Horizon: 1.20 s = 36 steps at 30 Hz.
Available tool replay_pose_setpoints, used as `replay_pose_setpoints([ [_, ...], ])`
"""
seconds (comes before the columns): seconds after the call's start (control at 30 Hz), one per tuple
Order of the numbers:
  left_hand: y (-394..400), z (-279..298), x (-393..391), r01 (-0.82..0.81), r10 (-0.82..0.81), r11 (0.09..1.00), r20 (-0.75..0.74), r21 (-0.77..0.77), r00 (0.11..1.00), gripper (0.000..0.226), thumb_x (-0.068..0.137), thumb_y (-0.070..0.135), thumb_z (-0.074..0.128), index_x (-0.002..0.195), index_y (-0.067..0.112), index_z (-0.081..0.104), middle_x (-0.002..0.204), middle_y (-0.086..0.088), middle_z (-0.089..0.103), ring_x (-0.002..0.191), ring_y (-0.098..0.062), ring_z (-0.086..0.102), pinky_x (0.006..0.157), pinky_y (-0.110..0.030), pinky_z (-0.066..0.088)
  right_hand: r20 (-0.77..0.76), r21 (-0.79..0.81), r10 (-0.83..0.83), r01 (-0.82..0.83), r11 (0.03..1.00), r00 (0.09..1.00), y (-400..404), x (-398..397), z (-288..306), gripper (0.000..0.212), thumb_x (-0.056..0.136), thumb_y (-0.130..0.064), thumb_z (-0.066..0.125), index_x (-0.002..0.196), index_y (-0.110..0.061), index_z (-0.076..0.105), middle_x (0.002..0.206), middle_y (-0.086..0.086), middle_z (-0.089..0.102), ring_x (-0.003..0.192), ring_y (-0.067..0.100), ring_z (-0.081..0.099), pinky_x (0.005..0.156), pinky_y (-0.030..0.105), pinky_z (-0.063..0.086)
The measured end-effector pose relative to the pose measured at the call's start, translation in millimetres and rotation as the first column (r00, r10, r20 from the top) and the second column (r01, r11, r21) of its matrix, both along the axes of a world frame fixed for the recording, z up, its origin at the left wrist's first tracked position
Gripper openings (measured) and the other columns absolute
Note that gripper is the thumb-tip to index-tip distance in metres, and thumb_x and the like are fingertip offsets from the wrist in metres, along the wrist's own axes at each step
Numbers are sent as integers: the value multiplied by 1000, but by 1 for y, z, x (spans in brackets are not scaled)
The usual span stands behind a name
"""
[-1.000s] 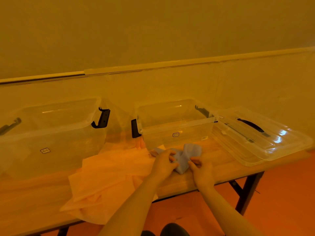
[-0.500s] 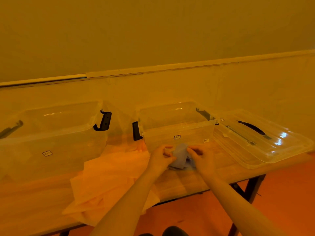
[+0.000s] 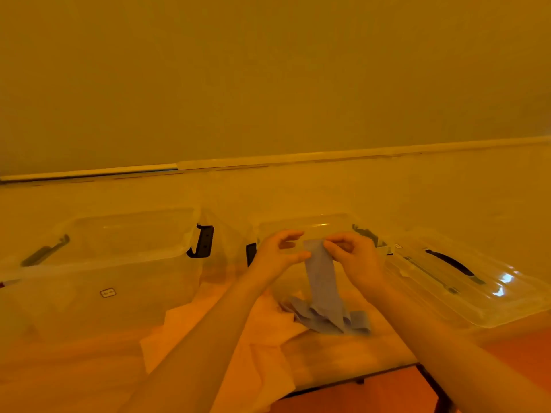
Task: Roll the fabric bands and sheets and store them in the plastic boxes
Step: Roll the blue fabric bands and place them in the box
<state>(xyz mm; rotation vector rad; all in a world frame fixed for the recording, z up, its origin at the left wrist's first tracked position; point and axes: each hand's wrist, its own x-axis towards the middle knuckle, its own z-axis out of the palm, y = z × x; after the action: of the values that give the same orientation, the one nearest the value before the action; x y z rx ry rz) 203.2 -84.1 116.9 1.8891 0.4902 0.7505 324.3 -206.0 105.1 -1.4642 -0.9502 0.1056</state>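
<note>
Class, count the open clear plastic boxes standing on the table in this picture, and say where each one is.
2. One plastic box stands at the left of the table; the other plastic box stands in the middle, behind the hands. The clear lid lying at the right is not counted.

- Two clear plastic boxes stand open on the table: the left box (image 3: pixel 98 281) and the middle box (image 3: pixel 301 231).
- One clear lid (image 3: pixel 465 281) lies to the right of them, with one dark handle (image 3: pixel 450 262) on top.
- One blue fabric band (image 3: pixel 323 290) is in view.
- One pale orange fabric sheet (image 3: pixel 214 338) is spread on the table.
- One wooden table (image 3: pixel 357 353) carries it all.
- Two hands show: the left hand (image 3: pixel 275 257) and the right hand (image 3: pixel 356 259).
</note>
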Motion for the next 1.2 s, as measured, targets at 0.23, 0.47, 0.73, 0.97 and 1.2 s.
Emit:
replay_pose_setpoints([
  [0.23, 17, 52, -10, 30, -34, 999, 106, 43, 994, 36, 78, 2, 74, 112, 11, 63, 108, -5, 62, 106, -19, 58, 89, -28, 51, 39, 15, 37, -37, 999, 999, 23, -12, 53, 6, 88, -10, 67, 93, -10, 70, 84, 5, 69, 79, 9, 66, 65, 17, 53],
  [0.47, 29, 103, -31, -51, 21, 988, 196, 149, 980, 20, 80, 8, 73, 98, 14, 67, 91, 7, 64, 82, 1, 61, 69, -11, 51, -10, 83, 106, -104, 991, 994, 42, -37, 111, 8, 88, -6, 65, 93, -12, 68, 84, -1, 68, 79, 5, 65, 65, 17, 55],
  [0.73, 43, 135, -61, -198, 155, 950, 188, 241, 970, 10, 84, 14, 71, 94, 13, 68, 82, 2, 67, 73, -5, 63, 59, -13, 49, -107, 117, 175, -162, 980, 979, 60, -59, 136, 17, 82, -2, 70, 97, -9, 66, 85, 6, 69, 81, 13, 68, 68, 21, 58],
  [0.97, 45, 128, -83, -220, 192, 931, 123, 290, 974, 12, 86, 12, 67, 96, 5, 70, 83, -4, 66, 68, -4, 60, 56, -9, 48, -222, 125, 236, -212, 969, 946, 68, -77, 119, 18, 80, 3, 70, 92, -10, 65, 82, 7, 69, 76, 13, 68, 64, 20, 57],
  [1.2, 42, 120, -90, -247, 232, 923, 86, 295, 969, 11, 87, 15, 67, 94, 7, 70, 85, -4, 68, 68, -4, 61, 57, -11, 49, -276, 128, 252, -224, 966, 928, 68, -83, 109, 15, 80, 1, 70, 94, -5, 68, 81, 4, 70, 73, 9, 69, 61, 20, 57],
])
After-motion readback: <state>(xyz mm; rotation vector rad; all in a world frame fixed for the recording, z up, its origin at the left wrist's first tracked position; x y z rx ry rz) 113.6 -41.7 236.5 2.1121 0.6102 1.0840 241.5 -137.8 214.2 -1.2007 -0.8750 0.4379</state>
